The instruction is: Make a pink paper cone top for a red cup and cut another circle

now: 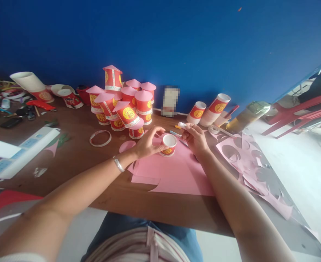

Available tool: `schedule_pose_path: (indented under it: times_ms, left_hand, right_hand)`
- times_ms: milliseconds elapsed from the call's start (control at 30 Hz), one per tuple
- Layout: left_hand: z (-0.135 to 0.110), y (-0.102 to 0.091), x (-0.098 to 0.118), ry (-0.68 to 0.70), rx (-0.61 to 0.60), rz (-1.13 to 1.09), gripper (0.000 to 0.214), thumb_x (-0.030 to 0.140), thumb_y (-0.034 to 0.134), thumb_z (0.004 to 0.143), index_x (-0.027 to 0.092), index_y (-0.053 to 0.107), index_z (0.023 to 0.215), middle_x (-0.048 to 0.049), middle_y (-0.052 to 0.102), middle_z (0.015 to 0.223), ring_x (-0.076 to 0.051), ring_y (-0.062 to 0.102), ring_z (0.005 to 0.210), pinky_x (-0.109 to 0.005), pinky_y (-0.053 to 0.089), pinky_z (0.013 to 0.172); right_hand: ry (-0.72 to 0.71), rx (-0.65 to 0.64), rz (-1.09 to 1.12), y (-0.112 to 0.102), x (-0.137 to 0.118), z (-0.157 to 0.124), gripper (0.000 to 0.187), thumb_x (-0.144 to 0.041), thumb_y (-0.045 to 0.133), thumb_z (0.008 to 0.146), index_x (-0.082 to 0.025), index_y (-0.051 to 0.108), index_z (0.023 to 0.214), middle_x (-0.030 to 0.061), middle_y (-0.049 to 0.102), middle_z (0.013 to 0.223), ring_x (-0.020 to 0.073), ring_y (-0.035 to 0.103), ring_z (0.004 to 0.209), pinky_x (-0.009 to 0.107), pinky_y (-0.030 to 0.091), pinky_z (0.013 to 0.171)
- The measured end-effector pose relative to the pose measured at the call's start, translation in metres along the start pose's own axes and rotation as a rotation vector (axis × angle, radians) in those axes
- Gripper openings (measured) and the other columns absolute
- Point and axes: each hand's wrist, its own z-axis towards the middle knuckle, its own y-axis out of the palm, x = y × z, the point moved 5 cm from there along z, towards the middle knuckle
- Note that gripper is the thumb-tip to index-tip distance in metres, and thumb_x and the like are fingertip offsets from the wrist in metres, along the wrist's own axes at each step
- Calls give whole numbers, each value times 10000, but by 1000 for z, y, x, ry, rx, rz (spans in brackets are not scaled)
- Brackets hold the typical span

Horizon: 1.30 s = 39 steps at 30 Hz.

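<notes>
A red and white paper cup (169, 150) with a gold emblem stands, mouth up, on a pink paper sheet (177, 174). My left hand (151, 142), with a silver bracelet at the wrist, is at the cup's left side. Its thumb lies on the front of the cup, and the fingers curve behind the rim. To the right, slightly above the sheet, my right hand (194, 138) pinches a small white tube (181, 124) that resembles a glue stick. A pen (175, 134) lies between the hands. A pink paper disc (127, 146) is beside my left wrist.
Stacked cups with pink cone roofs (129, 103) stand near the blue wall. More stacked cups (216, 107) and a bottle (248, 116) are at right. Cut paper scraps (250, 163) cover the right edge. A power strip (24, 153) and a tape roll (100, 138) lie left.
</notes>
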Motion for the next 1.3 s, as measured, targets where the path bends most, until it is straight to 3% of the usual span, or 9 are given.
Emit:
schedule_pose_path:
  times_ms: [133, 267, 433, 500, 567, 700, 900, 1100, 1300]
  left_hand:
    - [-5, -25, 9, 25, 67, 146, 308, 389, 771, 889, 200, 612, 1075, -44, 677, 1009, -169, 664, 882, -342, 596, 837]
    - [-5, -40, 19, -23, 117, 129, 297, 343, 765, 885, 192, 627, 1100, -40, 685, 1009, -130, 660, 797, -284, 591, 764]
    - [11, -29, 56, 33, 125, 51, 517, 417, 823, 856, 196, 617, 1276, -54, 709, 1058, -103, 652, 698, -257, 573, 674]
    - [18, -22, 73, 109, 126, 90, 413, 343, 802, 882, 204, 648, 1239, -43, 722, 1013, -118, 664, 731, -258, 569, 687]
    - [22, -16, 86, 180, 142, 199, 156, 248, 739, 924, 206, 704, 1070, -33, 724, 948, -135, 668, 784, -271, 564, 732]
    - [21, -17, 95, 249, 209, 272, 77, 228, 738, 918, 194, 709, 981, -17, 714, 875, -126, 637, 707, -264, 540, 672]
    - [15, -29, 102, 162, 225, 261, 127, 307, 751, 915, 186, 722, 940, -28, 764, 858, -145, 676, 730, -279, 549, 691]
    - [11, -39, 100, -48, 183, -18, 364, 531, 746, 904, 169, 715, 916, -31, 749, 748, -163, 688, 661, -269, 522, 577]
    - [12, -37, 103, -77, 158, -137, 451, 610, 746, 879, 165, 702, 942, -39, 742, 787, -164, 702, 688, -276, 560, 612]
  right_hand:
    - [7, 5, 13, 1, -1, 0, 411, -510, 907, 741, -219, 637, 845, -47, 577, 691, 87, 473, 550, 230, 466, 513]
    - [15, 9, 31, 12, -10, -6, 463, -587, 866, 776, -245, 557, 823, -88, 424, 631, 83, 374, 511, 226, 402, 478]
    - [-5, -89, -53, 49, -22, -26, 488, -707, 761, 834, -265, 562, 894, -104, 323, 607, 90, 304, 482, 238, 399, 480]
    - [-8, -147, -86, 62, -24, -34, 501, -728, 746, 839, -261, 576, 901, -101, 318, 607, 93, 310, 488, 243, 410, 482]
    - [-20, -178, -93, 68, -26, -39, 525, -750, 743, 833, -252, 591, 897, -101, 316, 605, 89, 313, 487, 238, 397, 470]
    - [-64, -167, -79, 65, -32, -38, 517, -724, 749, 850, -220, 636, 860, -101, 310, 591, 72, 294, 482, 222, 346, 456]
    - [-165, -134, -131, 69, -38, -39, 461, -664, 782, 846, -229, 651, 923, -86, 435, 607, 93, 425, 526, 244, 414, 521]
    - [-301, -157, -253, 72, -53, -49, 420, -611, 834, 826, -256, 649, 954, -12, 696, 783, 179, 677, 718, 349, 576, 743]
    - [-345, -154, -334, 64, -63, -58, 373, -522, 908, 777, -273, 689, 949, 37, 760, 945, 240, 743, 898, 405, 613, 858]
